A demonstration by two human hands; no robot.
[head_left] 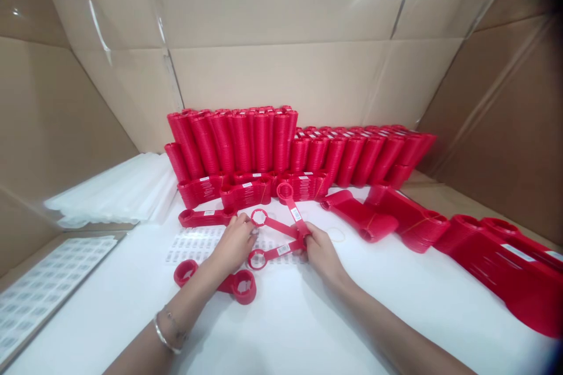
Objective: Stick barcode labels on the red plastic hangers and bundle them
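Keep your right hand (324,253) clamped steadily on the shared end of three fanned red ring-ended strips (281,227) above the label sheet (196,241), your left hand's (237,241) fingers bunched beside the middle ring, grip unclear.

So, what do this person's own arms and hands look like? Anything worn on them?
No gloves cover the left fingers or the right fingers, and no sleeves show on either forearm. Near the left wrist are a smooth, silvery bangle and a thinner chain-like bracelet; none shows on the right.
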